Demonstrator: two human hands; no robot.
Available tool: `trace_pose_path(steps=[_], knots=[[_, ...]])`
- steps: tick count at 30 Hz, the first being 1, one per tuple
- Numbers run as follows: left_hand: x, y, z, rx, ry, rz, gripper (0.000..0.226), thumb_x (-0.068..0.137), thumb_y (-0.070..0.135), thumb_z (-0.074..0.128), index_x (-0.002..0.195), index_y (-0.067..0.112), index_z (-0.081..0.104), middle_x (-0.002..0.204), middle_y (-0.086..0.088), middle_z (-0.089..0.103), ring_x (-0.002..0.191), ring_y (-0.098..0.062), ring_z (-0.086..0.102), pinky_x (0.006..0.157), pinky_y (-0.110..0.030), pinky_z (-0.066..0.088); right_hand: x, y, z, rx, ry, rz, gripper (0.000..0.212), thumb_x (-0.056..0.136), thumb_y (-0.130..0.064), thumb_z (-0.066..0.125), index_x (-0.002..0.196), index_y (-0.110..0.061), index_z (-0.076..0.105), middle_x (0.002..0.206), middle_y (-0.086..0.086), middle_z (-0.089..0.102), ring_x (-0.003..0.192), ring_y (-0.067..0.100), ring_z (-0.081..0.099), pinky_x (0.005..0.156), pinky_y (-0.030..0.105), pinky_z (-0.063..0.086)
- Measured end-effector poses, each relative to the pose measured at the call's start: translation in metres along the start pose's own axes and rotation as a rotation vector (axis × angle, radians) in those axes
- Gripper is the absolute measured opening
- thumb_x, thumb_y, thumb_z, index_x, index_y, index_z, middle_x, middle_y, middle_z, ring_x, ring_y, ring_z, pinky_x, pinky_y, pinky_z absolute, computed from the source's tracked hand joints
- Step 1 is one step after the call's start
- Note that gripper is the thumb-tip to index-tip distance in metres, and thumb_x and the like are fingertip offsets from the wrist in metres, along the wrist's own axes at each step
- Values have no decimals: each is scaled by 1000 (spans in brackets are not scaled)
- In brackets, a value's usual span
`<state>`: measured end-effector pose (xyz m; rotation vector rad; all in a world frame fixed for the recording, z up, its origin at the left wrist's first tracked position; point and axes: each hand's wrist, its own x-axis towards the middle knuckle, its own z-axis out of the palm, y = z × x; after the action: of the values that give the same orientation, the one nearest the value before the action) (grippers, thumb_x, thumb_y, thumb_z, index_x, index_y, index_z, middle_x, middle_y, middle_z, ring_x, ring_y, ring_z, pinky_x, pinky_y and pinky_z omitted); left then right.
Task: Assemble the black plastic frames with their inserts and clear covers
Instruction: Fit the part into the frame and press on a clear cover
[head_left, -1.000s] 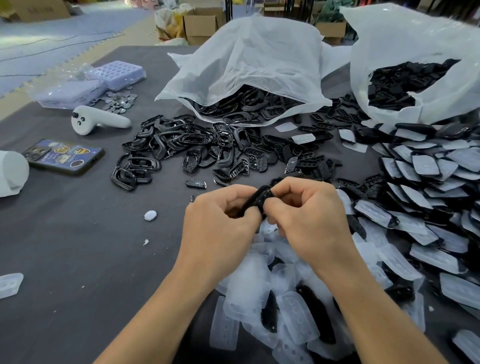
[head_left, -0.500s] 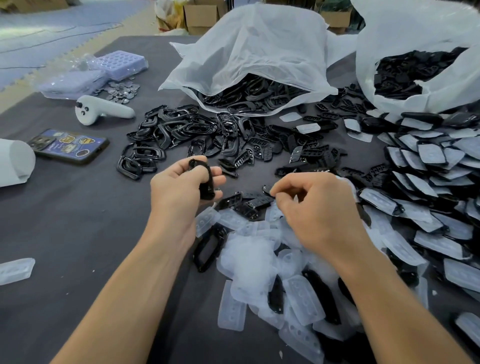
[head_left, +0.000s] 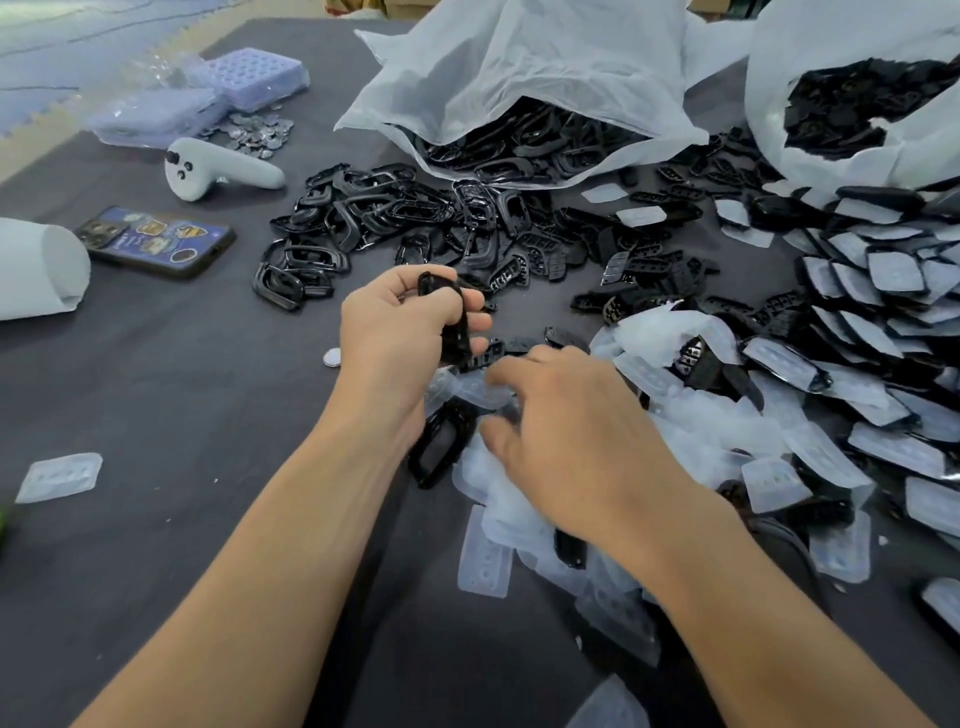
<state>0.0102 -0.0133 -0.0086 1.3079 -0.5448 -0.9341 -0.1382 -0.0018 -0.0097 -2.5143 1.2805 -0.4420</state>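
1. Black plastic frames and their parts litter a dark counter (head_left: 156, 389); pale floor mats (head_left: 78, 47) lie beyond its far left edge.
2. A white bag (head_left: 519, 67) in the far middle and a second bag (head_left: 841, 135) at the far right are full of black parts, so I judge most of the work is left.
3. Covered pieces (head_left: 883, 291) heaped on the right look finished.
4. Loose frames (head_left: 363, 218) lie beyond the hands, with clear covers (head_left: 701, 431) near right.
5. The right hand (head_left: 582, 452) reaches into the covers with its fingers bent. It is too blurred to tell whether they hold one.
6. The left hand (head_left: 395, 338) has its fingers curled round one held frame (head_left: 452, 317), raised above the counter.
7. A phone (head_left: 156, 241) and a white controller (head_left: 218, 169) lie far left.
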Motion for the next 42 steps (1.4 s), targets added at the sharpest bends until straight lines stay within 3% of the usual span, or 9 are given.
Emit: trace_pose_path(steps=[2,6,10,15,20,27,36,39,42], knots=[[-1,-1,1,-2,-19,-1,27,87,-15,52,90,7,67,73,-10,75,61,-21,71,56,-30,59,2,1,0,39,17,16,31,96,-39,58,126,-30,62,103,-5,62,103,23,55,90,40,43],[-1,-1,3,-8,-15,13,28,86,-15,51,91,7,68,72,-10,75,61,-21,70,56,-29,59,10,-1,3,15,34,44,22,101,-42,51,106,-31,69,94,-5,67,96,26,61,78,39,40],[1,-1,2,-18,4,9,29,86,-15,52,88,10,68,73,-10,76,62,-21,70,59,-30,61,15,-7,8,-43,137,94,12,90,-41,69,96,-32,72,84,-5,72,86,26,67,75,37,31],[2,-1,0,-55,-1,-3,28,86,-14,53,87,9,68,75,-12,75,62,-22,69,58,-30,60,17,-7,16,-118,221,159,6,92,-26,68,86,-27,69,82,-7,53,84,22,57,80,34,31],[3,-1,-1,-44,-28,12,29,85,-15,53,89,9,69,76,-13,76,62,-22,70,58,-30,58,13,10,6,309,390,262,21,97,-28,61,78,-23,68,67,-8,61,65,15,56,64,32,46],[-8,-2,1,20,-518,-119,50,68,-6,51,108,9,77,78,-16,74,61,-23,69,54,-26,56,19,30,-7,888,370,336,15,87,-10,67,79,-22,72,59,-4,68,47,13,62,48,20,46],[-10,-4,2,129,-512,-50,38,67,-2,56,90,12,83,83,-17,77,71,-22,74,61,-27,60,20,45,-5,767,296,276,14,86,-15,81,77,-25,79,67,-10,73,57,3,63,57,19,51],[-10,-6,4,118,-403,38,33,68,-2,55,80,14,82,81,-15,78,70,-21,75,63,-27,60,17,44,-7,620,424,333,13,85,-34,79,72,-30,77,64,-18,70,56,1,63,54,15,45],[-10,-7,5,135,-379,207,34,73,-8,52,82,10,80,79,-14,78,71,-23,73,68,-30,62,18,43,-8,773,399,420,37,90,-57,63,74,-26,72,61,-7,71,49,8,59,56,33,50]])
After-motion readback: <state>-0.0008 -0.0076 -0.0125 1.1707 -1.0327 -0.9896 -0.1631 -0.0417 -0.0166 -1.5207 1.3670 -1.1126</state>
